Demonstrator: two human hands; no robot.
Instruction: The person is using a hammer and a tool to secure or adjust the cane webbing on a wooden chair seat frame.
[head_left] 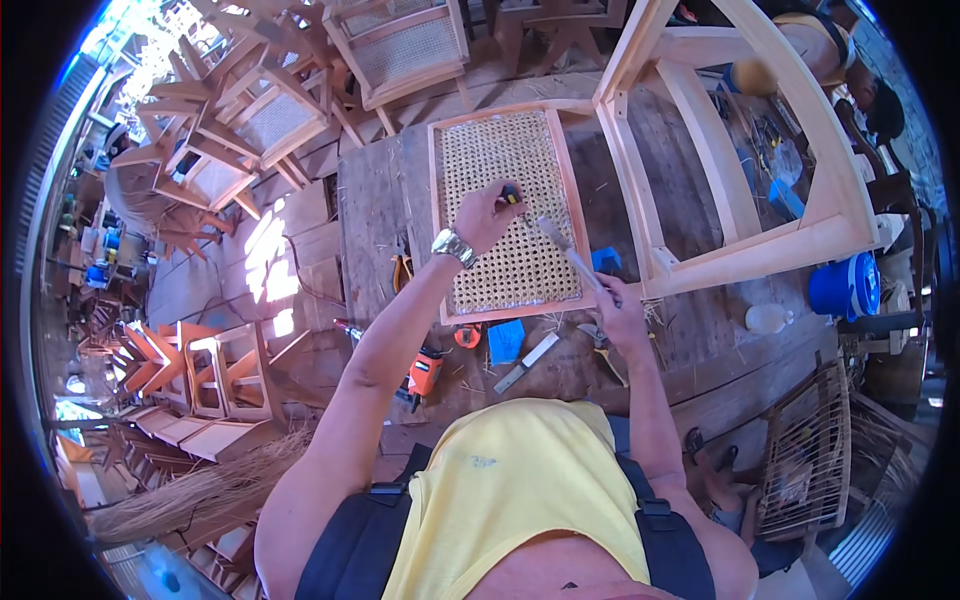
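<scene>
A woven cane panel in a wooden frame (570,180) lies on the workbench in front of me. Over its middle, my left hand (485,215) is closed round a short tool with a black and yellow handle (511,195), perhaps a screwdriver; its tip is hard to make out. My right hand (622,318), at the panel's right edge, grips the pale handle of a hammer (580,265). The hammer's greyish head is above the cane, a little to the right of my left hand.
A large wooden chair frame (655,220) stands at the right of the workbench (385,190). Near me lie an orange power tool (425,372), a tape measure (467,336), a blue block (507,342), a flat blade (527,362) and pliers (610,358). A blue bucket (845,287) stands far right.
</scene>
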